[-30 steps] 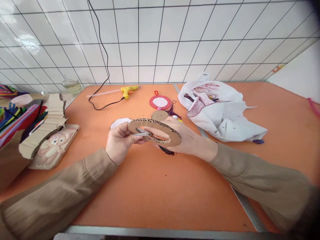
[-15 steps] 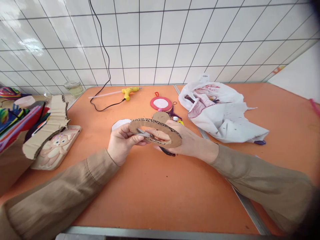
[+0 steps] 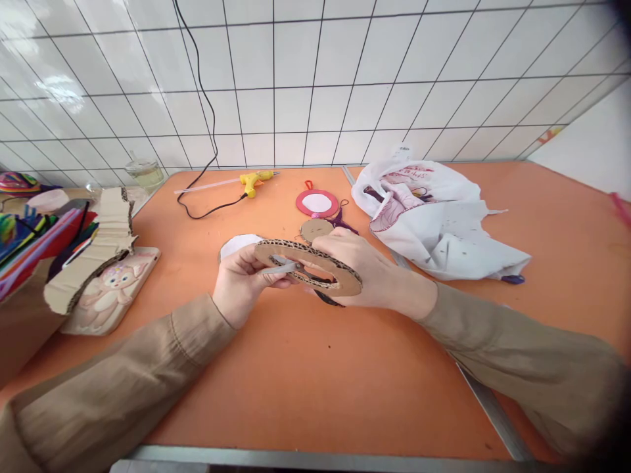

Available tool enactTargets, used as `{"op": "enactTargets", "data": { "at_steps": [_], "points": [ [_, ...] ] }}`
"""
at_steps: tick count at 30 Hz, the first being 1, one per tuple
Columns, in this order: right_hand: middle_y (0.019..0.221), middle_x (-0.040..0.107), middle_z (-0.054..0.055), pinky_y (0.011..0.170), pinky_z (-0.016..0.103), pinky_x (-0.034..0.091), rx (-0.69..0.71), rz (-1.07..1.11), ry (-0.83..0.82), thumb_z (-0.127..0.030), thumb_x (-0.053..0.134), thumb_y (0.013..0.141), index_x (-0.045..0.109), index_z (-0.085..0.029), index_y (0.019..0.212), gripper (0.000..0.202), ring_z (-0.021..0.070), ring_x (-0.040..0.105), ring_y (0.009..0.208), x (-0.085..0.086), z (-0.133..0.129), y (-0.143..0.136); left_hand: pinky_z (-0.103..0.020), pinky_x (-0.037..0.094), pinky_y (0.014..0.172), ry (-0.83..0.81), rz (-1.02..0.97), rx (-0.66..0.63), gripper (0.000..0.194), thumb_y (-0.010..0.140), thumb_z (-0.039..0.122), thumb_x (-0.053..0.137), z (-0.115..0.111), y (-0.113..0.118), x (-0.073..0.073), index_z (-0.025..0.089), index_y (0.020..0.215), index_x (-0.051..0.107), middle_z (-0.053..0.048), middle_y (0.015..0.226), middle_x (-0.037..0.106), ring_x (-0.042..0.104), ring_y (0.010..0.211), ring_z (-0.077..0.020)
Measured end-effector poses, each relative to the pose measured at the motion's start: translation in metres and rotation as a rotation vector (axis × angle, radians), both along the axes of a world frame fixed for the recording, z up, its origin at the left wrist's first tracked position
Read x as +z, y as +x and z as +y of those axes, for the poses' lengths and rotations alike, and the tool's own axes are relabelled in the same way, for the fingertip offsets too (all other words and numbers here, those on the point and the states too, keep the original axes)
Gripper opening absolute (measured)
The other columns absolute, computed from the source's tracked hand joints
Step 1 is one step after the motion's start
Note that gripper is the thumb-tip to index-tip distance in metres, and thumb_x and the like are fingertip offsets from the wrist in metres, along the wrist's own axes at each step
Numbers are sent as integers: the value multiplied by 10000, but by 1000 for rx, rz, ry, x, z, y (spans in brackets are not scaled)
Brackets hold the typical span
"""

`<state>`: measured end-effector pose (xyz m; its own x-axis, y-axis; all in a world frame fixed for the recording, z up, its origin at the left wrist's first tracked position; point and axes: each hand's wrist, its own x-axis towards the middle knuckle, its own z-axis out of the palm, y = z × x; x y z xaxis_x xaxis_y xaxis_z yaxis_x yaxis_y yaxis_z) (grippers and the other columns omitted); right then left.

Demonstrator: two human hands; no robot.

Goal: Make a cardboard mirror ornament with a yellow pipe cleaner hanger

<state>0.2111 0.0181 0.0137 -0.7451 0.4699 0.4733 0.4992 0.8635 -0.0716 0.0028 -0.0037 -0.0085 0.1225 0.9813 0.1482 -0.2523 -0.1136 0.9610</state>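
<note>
My left hand [image 3: 244,276] pinches the left side of a brown cardboard ring [image 3: 348,279], which is tilted above the table. Through the ring's opening pass the metal blades of a pair of scissors [image 3: 283,268], close to the inner edge near my left thumb. Behind the ring's right side, my right hand [image 3: 365,266] is closed around the scissors' dark handles, mostly hidden by the ring and fingers. Just beyond the hands lie a round cardboard piece [image 3: 315,230] and a white disc [image 3: 241,245], partly covered by my left hand.
A yellow glue gun [image 3: 254,182] with a black cord lies at the back. Nearby are a red-rimmed disc [image 3: 318,203] and a purple tassel-like item [image 3: 344,220]. At right rests a white bag [image 3: 434,223]; at left, a cardboard scrap [image 3: 98,253] over a bear-patterned case [image 3: 116,289].
My right hand has shifted slightly and turned, now covering the small yellow and white item behind it. The ring has tilted a little and the scissor blades show more inside its opening.
</note>
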Motion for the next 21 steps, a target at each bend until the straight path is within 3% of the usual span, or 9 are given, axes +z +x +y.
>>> {"op": "enactTargets", "data": {
  "at_steps": [4,9,17,21],
  "points": [
    [670,530,4,699,347,352,-4,-2,-34,-274,485,961,682,-230,926,205,162,433,640,0,0,0,-241,654,555,-15,-17,20,278,546,274,948,0,1,1,146,648,724,-54,780,788,760,664,-201],
    [594,479,-20,617,316,295,17,37,56,-273,467,972,696,-201,1034,247,153,391,562,-4,2,-2,-257,661,573,-34,-19,14,266,558,270,944,-1,1,3,149,696,751,-47,724,775,754,651,-196],
    [564,491,-13,601,310,304,-6,6,-6,-165,425,962,708,-186,1006,288,166,432,569,2,-4,-3,-250,661,556,-35,-23,-4,270,562,279,945,-1,1,3,139,689,753,-48,708,774,750,610,-192],
    [570,526,-2,599,318,302,25,-14,1,-188,416,978,708,-177,922,297,168,437,570,-1,-3,-2,-223,652,548,-39,-41,-16,259,577,264,940,-2,0,2,143,737,776,-51,730,784,753,607,-185]
  ]
}}
